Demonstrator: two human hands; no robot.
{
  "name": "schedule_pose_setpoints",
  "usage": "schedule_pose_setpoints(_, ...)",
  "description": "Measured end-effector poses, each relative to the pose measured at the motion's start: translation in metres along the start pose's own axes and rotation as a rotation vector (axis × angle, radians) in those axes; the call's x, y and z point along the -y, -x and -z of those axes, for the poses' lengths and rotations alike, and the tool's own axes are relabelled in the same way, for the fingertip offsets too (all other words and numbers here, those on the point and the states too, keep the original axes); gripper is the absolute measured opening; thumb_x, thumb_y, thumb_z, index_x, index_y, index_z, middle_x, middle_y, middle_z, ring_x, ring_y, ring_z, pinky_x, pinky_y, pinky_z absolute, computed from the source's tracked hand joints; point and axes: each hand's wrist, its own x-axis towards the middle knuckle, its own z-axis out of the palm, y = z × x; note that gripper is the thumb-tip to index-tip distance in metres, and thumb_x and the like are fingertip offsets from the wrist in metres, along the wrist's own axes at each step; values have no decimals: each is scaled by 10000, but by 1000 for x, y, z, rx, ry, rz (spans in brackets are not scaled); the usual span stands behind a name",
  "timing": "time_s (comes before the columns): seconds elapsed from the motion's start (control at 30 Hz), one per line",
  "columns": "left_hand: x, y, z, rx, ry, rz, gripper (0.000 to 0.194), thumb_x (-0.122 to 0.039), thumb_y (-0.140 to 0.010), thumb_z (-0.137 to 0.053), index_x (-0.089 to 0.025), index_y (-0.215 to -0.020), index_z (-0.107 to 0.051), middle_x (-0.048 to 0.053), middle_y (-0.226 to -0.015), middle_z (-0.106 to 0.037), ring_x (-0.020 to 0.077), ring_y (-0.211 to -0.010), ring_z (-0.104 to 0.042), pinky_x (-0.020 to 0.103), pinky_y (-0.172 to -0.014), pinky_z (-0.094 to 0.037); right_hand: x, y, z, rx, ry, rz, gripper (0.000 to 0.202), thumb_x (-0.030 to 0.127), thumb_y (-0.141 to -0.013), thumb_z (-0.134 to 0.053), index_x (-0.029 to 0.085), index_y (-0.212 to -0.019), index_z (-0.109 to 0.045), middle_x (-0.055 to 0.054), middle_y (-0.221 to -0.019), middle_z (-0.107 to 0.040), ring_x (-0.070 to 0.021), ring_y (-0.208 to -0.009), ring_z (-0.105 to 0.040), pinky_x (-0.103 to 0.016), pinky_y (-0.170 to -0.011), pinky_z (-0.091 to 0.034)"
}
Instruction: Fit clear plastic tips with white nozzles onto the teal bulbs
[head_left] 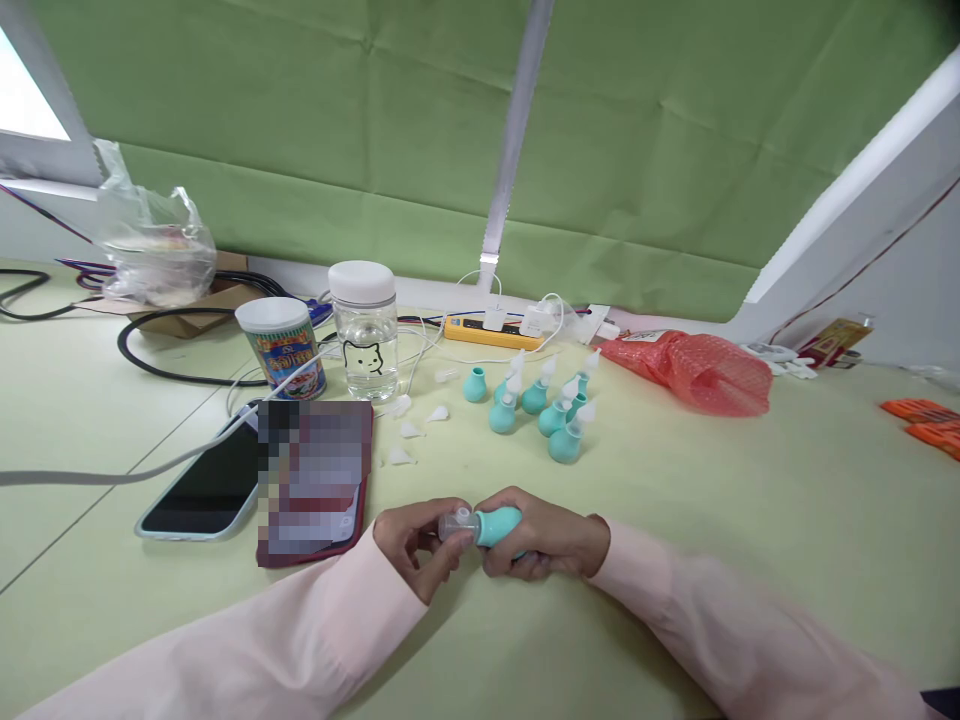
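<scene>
Near the table's front, my right hand (536, 535) is wrapped round a turquoise rubber bulb (499, 525). My left hand (421, 545) pinches a clear plastic connector (459, 526), whose end meets the mouth of the bulb. How deep it sits inside I cannot tell. Beyond my hands stand several more turquoise bulbs (565, 445), most topped with clear pieces and whitish tips. One bulb (475, 385) has a bare round opening. Several loose white tips (401, 457) lie to the left of the bulbs, and a clear connector (445, 376) lies behind them.
Two phones, one black-screened (206, 485) and one in a red case (319, 480), lie at left under a white cable. Behind are a snack can (283, 350), a water bottle (365, 335) and a yellow power strip (491, 333). Red bubble wrap (694, 370) lies at right.
</scene>
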Motion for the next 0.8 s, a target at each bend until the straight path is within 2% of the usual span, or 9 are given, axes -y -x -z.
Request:
schedule_pose_setpoints(0.17,-4,2,-2,17,-1,-37,170,-281,-687,-572,-134,-682,-657,1,-467,-486,105,-402,-430,185,-357,-373,0,-1,5,172,-104,-60,152,71,-557,-583,153,-609,-466,112,-389,-344,8,-306,-207,-112,-275,-127)
schedule_pose_setpoints(0.27,-6,5,-3,-2,6,-68,137,-248,-673,-589,-135,-698,-662,10,-493,-520,100,-402,-427,190,-367,-382,-1,-2,7,225,-119,-68,159,61,-568,-586,150,-603,-459,101,-413,-378,11,-305,-217,-111,-276,-127)
schedule_pose_setpoints(0.37,-5,4,-3,-61,74,-15,173,-264,-636,-642,-126,-740,-656,18,-515,-559,95,-393,-431,197,-369,-378,-2,-1,2,237,-130,-7,169,78,-585,-609,150,-653,-472,92,-464,-400,11,-322,-239,-113,-288,-145)
schedule_pose_setpoints(0.5,-5,-1,0,-122,231,123,296,-399,-643,-644,-122,-745,-619,-6,-476,-521,93,-369,-427,200,-352,-358,-4,0,-9,82,-27,283,245,183,-608,-664,155,-787,-499,51,-613,-471,-23,-421,-374,-137,-349,-279)
schedule_pose_setpoints(0.57,-6,-3,1,-133,230,129,305,-431,-673,-611,-130,-715,-596,-19,-461,-485,98,-378,-423,202,-359,-350,-5,0,-10,18,99,414,297,252,-630,-662,153,-859,-501,15,-709,-514,-59,-522,-449,-177,-442,-371)
schedule_pose_setpoints(0.63,-8,-3,2,-161,165,-1,281,-422,-689,-598,-142,-679,-582,-2,-528,-489,113,-448,-440,219,-415,-369,-4,-1,-6,-53,238,563,336,315,-660,-639,152,-920,-504,-25,-818,-537,-104,-672,-496,-233,-585,-425)
schedule_pose_setpoints(0.7,-10,1,2,-201,79,-223,259,-411,-707,-577,-157,-656,-575,25,-626,-494,147,-569,-466,252,-525,-395,1,-5,1,-183,322,744,340,388,-715,-571,161,-960,-508,-55,-936,-528,-146,-832,-491,-275,-698,-425)
schedule_pose_setpoints(0.77,-12,7,1,-223,13,-361,255,-422,-737,-530,-175,-684,-566,45,-693,-507,177,-658,-480,277,-605,-392,10,-14,9,-345,379,849,315,419,-776,-477,175,-972,-510,-64,-984,-518,-158,-891,-474,-282,-711,-425)
schedule_pose_setpoints(0.8,-12,10,1,-222,-9,-356,258,-430,-757,-497,-183,-716,-559,48,-706,-522,183,-669,-488,279,-615,-387,16,-19,11,-427,428,869,299,407,-789,-459,179,-975,-510,-63,-972,-524,-156,-880,-477,-273,-689,-428)
